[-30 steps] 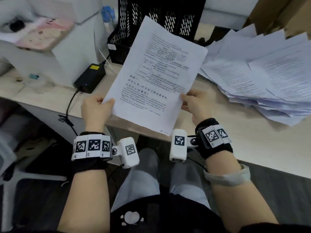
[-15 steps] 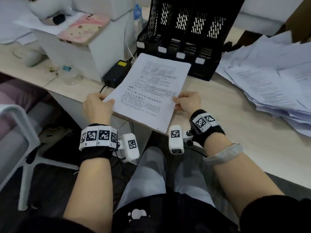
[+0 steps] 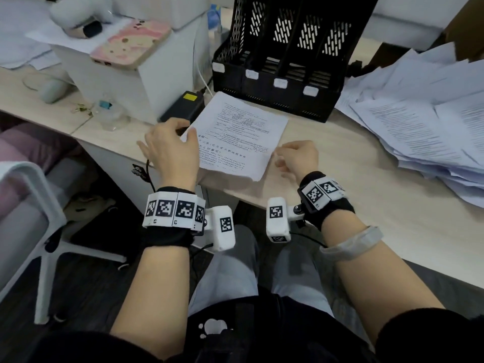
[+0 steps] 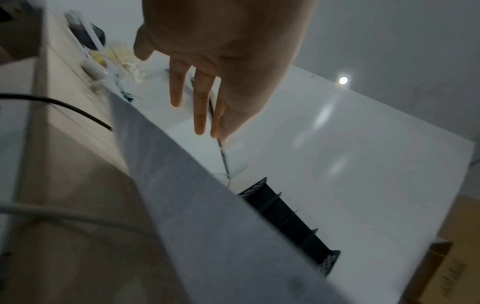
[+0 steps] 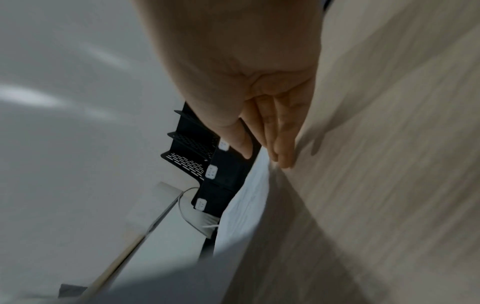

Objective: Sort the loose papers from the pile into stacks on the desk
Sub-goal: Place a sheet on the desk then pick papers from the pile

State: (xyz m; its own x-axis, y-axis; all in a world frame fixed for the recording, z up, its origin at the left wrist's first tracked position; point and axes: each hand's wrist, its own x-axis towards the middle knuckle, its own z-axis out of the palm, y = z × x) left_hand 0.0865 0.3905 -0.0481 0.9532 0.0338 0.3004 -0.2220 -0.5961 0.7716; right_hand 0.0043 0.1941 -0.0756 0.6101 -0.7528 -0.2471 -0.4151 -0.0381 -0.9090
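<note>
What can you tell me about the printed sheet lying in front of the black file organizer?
The printed sheet is white paper with dense black text and a table block near its top. It lies flat on the light wood desk, turned slightly, its far edge close to the black file organizer. Its near corner reaches the desk edge. The left hand rests at its left edge, fingers relaxed; the right hand sits beside its right edge. Whether more sheets lie beneath is unclear.
</note>
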